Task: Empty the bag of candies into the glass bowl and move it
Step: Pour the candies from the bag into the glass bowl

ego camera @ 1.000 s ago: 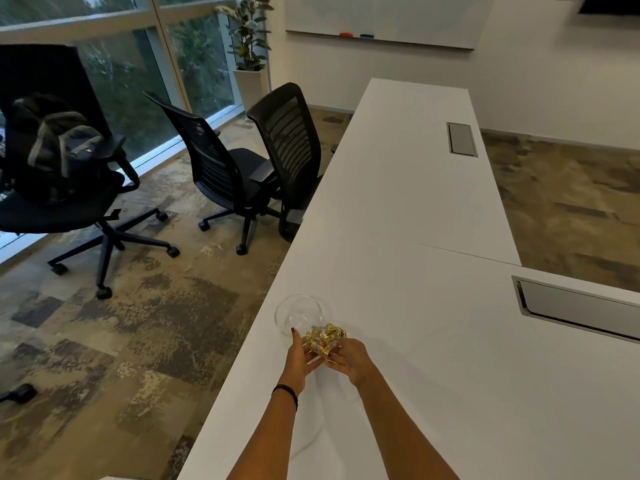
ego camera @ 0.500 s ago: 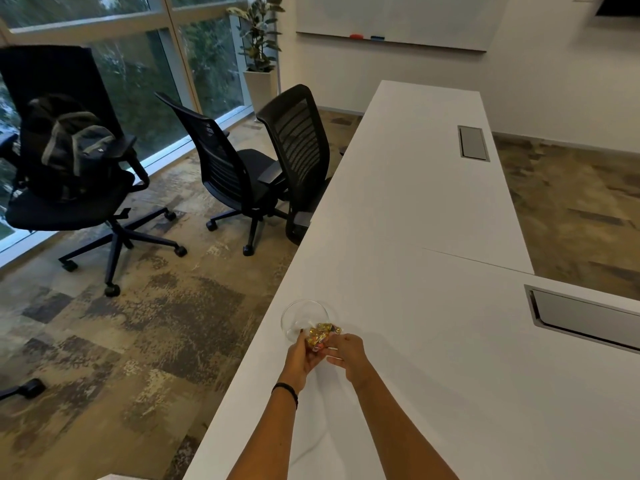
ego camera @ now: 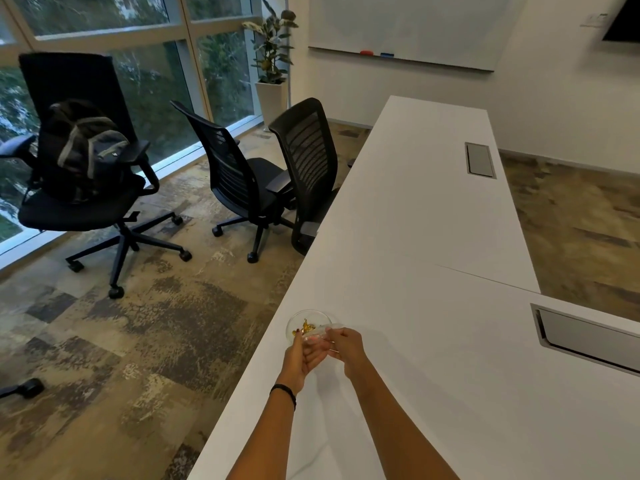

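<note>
A small clear glass bowl (ego camera: 308,318) stands near the left edge of the long white table (ego camera: 433,306). Gold-wrapped candies (ego camera: 304,328) lie inside it. Right over the bowl's near rim I hold a clear plastic bag (ego camera: 318,334), tipped toward the bowl and looking flat. My left hand (ego camera: 303,356) grips the bag from below and the left. My right hand (ego camera: 346,346) pinches its right end. Whether any candies stay in the bag is too small to tell.
Two black mesh office chairs (ego camera: 294,168) stand beside the table's left edge ahead of the bowl. A third chair with a backpack (ego camera: 83,150) sits by the window. Two recessed metal cable boxes (ego camera: 585,336) are set into the tabletop to the right.
The candies have left the bag and now lie in the bowl. Both hands have tilted the bag over the bowl's rim. The bag looks flat now.
</note>
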Tool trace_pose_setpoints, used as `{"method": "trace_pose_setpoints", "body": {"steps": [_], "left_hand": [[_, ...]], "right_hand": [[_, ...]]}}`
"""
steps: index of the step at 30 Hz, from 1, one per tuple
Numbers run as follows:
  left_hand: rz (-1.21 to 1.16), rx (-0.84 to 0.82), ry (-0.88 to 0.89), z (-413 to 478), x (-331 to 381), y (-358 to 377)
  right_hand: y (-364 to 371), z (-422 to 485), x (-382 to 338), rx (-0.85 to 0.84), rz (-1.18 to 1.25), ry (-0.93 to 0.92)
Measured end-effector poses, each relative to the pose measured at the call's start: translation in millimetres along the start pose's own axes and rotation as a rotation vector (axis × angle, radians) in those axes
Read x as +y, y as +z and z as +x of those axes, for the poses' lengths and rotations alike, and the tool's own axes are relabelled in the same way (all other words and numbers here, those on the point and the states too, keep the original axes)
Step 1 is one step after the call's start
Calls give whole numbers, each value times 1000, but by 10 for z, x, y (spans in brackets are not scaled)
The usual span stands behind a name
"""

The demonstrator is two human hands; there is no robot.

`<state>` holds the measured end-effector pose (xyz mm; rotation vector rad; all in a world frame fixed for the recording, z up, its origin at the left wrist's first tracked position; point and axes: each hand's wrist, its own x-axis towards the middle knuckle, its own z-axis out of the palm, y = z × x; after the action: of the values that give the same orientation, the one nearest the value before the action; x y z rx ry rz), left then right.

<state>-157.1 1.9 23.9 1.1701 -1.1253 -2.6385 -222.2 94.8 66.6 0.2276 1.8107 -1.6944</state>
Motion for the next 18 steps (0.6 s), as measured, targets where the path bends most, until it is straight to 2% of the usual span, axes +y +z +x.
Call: {"method": "trace_pose_setpoints", "body": {"steps": [18], "left_hand": [[-3,-39,38,-205,84,96]], "right_hand": [[-109,-167,101,13,34,-41]]}}
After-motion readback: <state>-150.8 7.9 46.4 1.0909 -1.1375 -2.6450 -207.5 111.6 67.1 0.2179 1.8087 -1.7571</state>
